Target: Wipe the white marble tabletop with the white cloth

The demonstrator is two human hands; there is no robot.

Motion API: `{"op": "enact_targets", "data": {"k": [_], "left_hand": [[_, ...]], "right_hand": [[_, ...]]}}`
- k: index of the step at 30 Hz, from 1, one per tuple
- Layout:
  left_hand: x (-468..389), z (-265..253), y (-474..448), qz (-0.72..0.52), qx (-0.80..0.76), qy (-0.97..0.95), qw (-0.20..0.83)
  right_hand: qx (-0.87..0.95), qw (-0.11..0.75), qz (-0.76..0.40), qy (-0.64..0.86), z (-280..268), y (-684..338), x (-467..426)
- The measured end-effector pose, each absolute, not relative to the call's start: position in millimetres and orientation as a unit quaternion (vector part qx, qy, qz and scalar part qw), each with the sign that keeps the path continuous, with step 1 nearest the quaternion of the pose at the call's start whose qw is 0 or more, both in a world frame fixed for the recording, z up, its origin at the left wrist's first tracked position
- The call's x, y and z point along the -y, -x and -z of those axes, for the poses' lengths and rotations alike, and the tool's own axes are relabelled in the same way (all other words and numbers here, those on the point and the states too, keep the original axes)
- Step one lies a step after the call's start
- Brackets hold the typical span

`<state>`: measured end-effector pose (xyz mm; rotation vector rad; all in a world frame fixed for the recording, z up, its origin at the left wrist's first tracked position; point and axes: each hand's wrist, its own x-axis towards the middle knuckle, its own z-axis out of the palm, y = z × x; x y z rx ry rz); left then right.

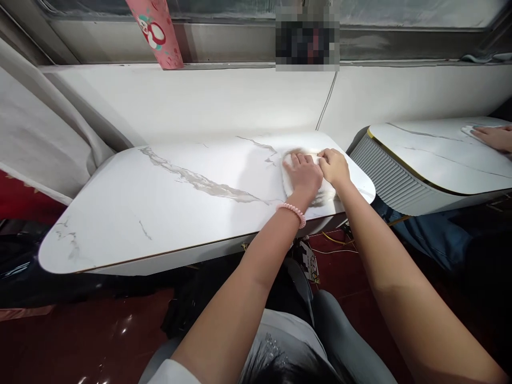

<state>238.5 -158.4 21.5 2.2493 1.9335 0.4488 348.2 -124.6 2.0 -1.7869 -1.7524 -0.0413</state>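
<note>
A fluffy white cloth (328,192) lies bunched near the right end of a white marble-patterned tabletop (192,224). My left hand (304,175), with a pink bead bracelet (294,212) at the wrist, presses down on it with bent fingers. At the cloth's right side, my right hand (335,168) is closed on its edge, thumb side close to the left hand. Both forearms reach in from below over the table's front edge.
On the window ledge stands a pink patterned container (160,37), near a blurred-out patch. A grey-white curtain (44,112) hangs left. To the right, a co-worker's hand (496,137) rests on a cloth on a second marble-patterned table (436,144). A thin cable runs down the wall.
</note>
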Motion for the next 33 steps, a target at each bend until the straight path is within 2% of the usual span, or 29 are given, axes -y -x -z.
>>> {"op": "enact_targets", "data": {"k": [14, 20, 33], "left_hand": [[198, -17, -249, -0.202, -0.612, -0.762, 0.061], [191, -14, -254, -0.214, -0.612, -0.76, 0.054], [118, -19, -268, -0.191, -0.618, -0.757, 0.09]], "right_hand": [[0.591, 0.21, -0.013, 0.778, -23, -356, 154], [0.588, 0.225, 0.039, 0.776, -16, -354, 146], [0.577, 0.274, 0.007, 0.77, -12, -372, 69]]}}
